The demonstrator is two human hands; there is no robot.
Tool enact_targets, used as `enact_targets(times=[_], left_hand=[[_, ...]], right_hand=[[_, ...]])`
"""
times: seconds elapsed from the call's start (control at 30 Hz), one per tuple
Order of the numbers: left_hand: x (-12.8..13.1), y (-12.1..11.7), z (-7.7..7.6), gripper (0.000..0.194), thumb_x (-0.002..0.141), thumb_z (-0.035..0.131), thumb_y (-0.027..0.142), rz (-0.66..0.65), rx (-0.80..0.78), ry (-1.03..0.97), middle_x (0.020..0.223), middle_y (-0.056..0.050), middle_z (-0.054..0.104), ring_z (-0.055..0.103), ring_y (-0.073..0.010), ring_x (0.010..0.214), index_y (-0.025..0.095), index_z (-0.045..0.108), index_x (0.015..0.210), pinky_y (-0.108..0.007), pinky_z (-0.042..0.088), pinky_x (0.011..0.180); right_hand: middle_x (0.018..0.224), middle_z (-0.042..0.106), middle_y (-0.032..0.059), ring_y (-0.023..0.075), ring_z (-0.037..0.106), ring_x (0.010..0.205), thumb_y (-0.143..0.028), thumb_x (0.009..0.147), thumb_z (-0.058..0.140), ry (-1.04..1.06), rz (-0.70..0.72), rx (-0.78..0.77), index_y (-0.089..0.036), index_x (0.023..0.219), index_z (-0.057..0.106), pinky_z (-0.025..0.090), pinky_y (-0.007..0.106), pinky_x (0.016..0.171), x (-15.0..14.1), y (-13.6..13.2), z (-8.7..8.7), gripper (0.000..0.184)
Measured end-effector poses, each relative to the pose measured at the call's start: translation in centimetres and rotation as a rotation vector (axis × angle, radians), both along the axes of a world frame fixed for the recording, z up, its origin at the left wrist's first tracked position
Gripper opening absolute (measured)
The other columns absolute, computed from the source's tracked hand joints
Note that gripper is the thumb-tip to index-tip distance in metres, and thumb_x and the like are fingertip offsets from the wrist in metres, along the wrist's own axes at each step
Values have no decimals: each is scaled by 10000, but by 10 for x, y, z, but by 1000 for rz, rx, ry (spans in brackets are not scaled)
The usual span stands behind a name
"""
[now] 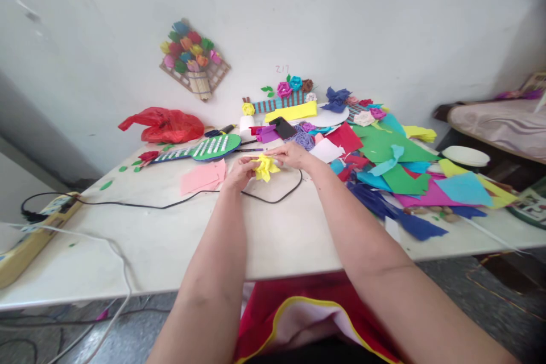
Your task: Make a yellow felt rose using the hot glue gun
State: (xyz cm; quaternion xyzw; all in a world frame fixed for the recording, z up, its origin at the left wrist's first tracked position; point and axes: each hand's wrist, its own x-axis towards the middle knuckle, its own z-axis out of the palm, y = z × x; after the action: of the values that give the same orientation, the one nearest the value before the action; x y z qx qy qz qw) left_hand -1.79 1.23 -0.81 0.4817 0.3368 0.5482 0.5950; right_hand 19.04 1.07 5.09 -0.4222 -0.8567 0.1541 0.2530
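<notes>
A yellow paper flower (266,168) with pointed petals is held up over the middle of the white table (290,244). My left hand (241,172) is closed on its left side, thumb and fingers pinching near the base. From the right, my right hand (292,154) reaches to the flower's upper edge with fingertips pressed together on it; the exact grip is too small to make out. Pink paper sheets (202,177) lie just left of my left hand. Below the flower a black cable (273,201) loops across the tabletop.
Heaped coloured paper (392,148) covers the right side. At the back lie a black phone (282,127), a red plastic bag (170,125) and a green guitar-shaped craft (215,148). A power strip (40,233) stands at the left edge. Paper tulips (190,51) hang on the wall.
</notes>
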Motion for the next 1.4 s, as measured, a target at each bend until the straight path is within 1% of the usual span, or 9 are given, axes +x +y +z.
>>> enact_targets(times=[0.2,0.37,0.5,0.63,0.8,0.93,1.03,1.27,1.4], left_hand=[[1,-4,3,362,462,853,208,1,-2,0,683,-36,702,661,-165,571,138,668,766,-250,519,517],[1,-4,4,297,515,798,234,-17,-9,-27,715,-68,707,689,-209,643,137,672,766,-277,530,536],[2,-2,6,222,561,731,253,25,-73,-91,718,-76,704,708,-245,705,145,657,741,-312,558,554],[3,-2,7,210,551,729,245,69,-94,-65,700,-79,701,714,-263,741,140,655,717,-312,561,550],[2,-2,4,247,520,776,287,71,-20,-20,687,-81,706,714,-268,754,143,677,695,-289,533,543],[1,0,2,261,526,805,304,77,-6,11,633,-59,681,702,-248,700,146,696,703,-278,501,523],[1,0,2,236,508,820,288,88,4,17,615,-60,675,688,-237,663,154,682,644,-277,489,512],[3,-3,3,204,478,805,272,99,7,32,618,-77,681,682,-242,661,152,674,577,-280,477,509],[2,-2,3,196,489,787,276,74,10,20,622,-67,681,688,-241,684,156,664,585,-276,482,521]], right_hand=[[635,683,-7,88,483,587,-203,884,579,30,3,-23,-183,1237,713,355,215,648,-1,4,-5,379],[784,750,22,95,526,621,-183,867,572,53,25,6,-194,1215,730,390,211,656,-3,4,-5,382],[856,768,25,104,564,656,-172,866,566,48,14,20,-223,1195,743,400,209,669,-4,4,-5,377],[816,754,17,107,568,663,-165,860,571,52,22,21,-229,1187,747,400,214,686,-6,3,-4,377],[692,685,3,89,464,593,-164,868,552,48,22,31,-203,1189,746,366,213,652,-7,2,-5,378],[582,582,-31,82,410,549,-179,877,532,60,37,12,-191,1216,729,342,212,625,-7,1,-5,393],[562,560,-37,81,415,545,-168,879,520,69,61,-1,-188,1226,724,345,210,630,-7,-1,-4,403],[714,707,5,97,506,625,-150,882,539,47,57,9,-205,1217,729,364,218,673,-8,-2,-3,390],[757,738,11,111,561,672,-149,886,546,45,51,16,-227,1211,731,374,223,694,-8,-2,-3,383]])
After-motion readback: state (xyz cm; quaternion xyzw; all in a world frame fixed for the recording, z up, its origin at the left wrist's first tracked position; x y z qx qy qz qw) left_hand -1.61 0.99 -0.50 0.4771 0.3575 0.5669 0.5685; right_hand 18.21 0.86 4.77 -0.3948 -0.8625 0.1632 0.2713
